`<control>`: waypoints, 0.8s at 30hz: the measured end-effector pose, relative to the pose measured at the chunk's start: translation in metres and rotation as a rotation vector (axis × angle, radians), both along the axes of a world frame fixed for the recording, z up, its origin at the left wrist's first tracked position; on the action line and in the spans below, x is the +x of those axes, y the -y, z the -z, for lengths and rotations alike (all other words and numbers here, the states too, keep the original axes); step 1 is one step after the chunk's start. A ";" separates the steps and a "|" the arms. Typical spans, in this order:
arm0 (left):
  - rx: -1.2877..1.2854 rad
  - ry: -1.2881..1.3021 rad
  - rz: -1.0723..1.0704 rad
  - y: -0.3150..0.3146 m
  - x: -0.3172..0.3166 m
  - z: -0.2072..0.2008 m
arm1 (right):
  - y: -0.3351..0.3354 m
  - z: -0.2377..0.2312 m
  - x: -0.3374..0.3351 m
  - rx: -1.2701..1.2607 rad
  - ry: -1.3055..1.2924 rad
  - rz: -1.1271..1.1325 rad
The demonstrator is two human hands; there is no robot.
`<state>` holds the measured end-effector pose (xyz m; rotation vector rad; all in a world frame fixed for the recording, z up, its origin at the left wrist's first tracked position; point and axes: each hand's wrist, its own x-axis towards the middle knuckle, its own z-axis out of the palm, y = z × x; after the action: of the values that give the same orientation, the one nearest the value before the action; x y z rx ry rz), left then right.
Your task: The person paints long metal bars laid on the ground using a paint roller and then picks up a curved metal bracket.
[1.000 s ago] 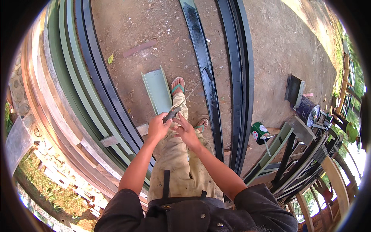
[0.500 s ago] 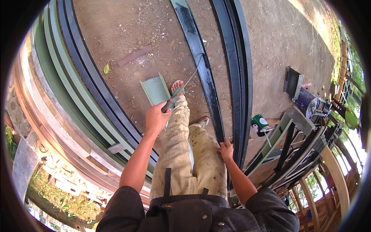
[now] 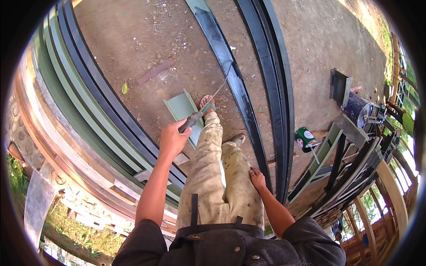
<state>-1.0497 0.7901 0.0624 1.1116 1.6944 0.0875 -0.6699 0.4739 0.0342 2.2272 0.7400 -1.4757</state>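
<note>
My left hand [image 3: 172, 139] is closed around the dark handle of a long thin tool [image 3: 208, 105], a paint roller or brush on a metal rod. The rod reaches forward to a long black-painted steel channel [image 3: 233, 75] lying on the dirt ground. My right hand [image 3: 257, 178] rests on my right thigh with loosely bent fingers and holds nothing. My legs in paint-stained beige trousers and sandals stand beside a short pale green channel piece [image 3: 182, 108].
Long green and black steel channels [image 3: 95, 115] curve along the left. More black channels [image 3: 277, 88] lie to the right. A green paint can [image 3: 305, 137] stands at right, near stacked steel pieces [image 3: 341, 168] and a blue drum [image 3: 357, 108].
My right hand let go of the tool and dropped to my right thigh. My left hand alone has stretched the tool forward onto the black channel.
</note>
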 end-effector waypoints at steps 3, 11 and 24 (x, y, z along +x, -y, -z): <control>-0.022 -0.039 0.031 -0.002 0.005 -0.011 | 0.005 -0.001 0.001 0.050 -0.007 -0.021; -0.031 -0.016 -0.017 0.032 0.004 -0.003 | -0.002 -0.005 -0.007 0.092 -0.008 -0.005; -0.146 -0.142 0.136 0.022 0.025 0.002 | -0.022 0.006 -0.013 0.114 -0.037 -0.005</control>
<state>-1.0247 0.7685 0.0602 1.1409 1.7150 -0.2023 -0.6826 0.4955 0.0283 2.2847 0.8606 -1.5109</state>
